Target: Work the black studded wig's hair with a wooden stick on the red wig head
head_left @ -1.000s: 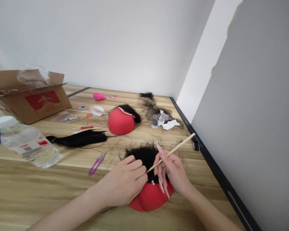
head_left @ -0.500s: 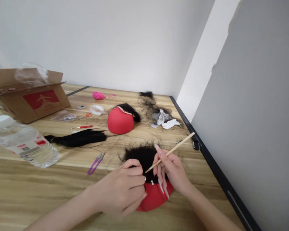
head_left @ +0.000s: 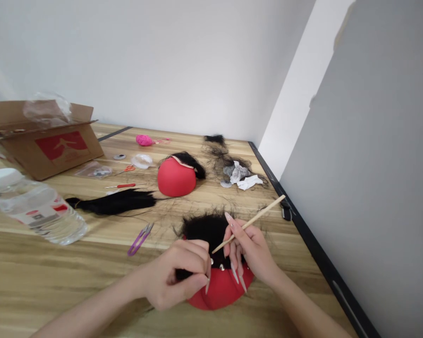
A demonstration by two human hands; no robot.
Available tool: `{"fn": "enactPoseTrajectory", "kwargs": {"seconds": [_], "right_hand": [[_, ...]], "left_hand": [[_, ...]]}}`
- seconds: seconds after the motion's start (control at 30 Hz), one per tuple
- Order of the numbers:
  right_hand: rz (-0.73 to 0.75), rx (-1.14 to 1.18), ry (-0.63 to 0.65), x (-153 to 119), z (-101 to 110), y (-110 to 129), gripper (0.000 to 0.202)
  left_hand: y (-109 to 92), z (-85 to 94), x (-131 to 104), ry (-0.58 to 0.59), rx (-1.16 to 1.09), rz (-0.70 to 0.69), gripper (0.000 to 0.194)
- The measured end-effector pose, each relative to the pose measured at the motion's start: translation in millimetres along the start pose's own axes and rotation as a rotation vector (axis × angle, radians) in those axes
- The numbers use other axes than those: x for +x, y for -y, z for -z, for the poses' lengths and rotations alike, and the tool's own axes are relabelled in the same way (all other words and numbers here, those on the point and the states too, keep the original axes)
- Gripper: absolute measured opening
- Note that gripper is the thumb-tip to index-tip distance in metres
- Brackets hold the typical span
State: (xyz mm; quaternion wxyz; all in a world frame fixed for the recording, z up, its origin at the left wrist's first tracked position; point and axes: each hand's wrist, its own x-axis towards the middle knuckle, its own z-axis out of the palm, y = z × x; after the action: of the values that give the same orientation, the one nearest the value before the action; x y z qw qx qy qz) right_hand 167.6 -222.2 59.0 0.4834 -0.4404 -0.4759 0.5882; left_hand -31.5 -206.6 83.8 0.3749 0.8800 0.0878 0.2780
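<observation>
Stick [head_left: 268,209], likely light and stiff, is pinched below its middle by the right hand [head_left: 252,244] over the nearer red dome [head_left: 222,288] on the worktop [head_left: 91,267], perhaps best steadied where the left hand [head_left: 171,262] half-curls, hold unclear.

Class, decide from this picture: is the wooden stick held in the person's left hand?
No, the wooden stick is between the fingers of the right hand.

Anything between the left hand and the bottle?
Yes: in the head view, the purple snips lie on the table between the left hand and the bottle, touching neither.
</observation>
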Motion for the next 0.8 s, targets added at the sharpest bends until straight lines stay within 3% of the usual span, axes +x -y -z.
{"fn": "enactPoseTrajectory", "kwargs": {"seconds": [0.17,0.33,0.57,0.8], "right_hand": [[0.036,-0.061,-0.024,-1,-1,-1,0.048],[0.043,-0.087,-0.028,-1,-2,-1,0.049],[0.034,-0.122,-0.046,-2,-3,5,0.053],[0.016,-0.170,0.015,-4,-2,9,0.051]], "left_hand": [[4,0.7,1,-0.119,-0.175,0.065,0.061],[10,1.6,0,-0.146,-0.161,0.123,0.066],[10,6.0,2,-0.045,-0.172,0.105,0.066],[3,10.7,6,0.064,-0.135,0.111,0.065]]}}
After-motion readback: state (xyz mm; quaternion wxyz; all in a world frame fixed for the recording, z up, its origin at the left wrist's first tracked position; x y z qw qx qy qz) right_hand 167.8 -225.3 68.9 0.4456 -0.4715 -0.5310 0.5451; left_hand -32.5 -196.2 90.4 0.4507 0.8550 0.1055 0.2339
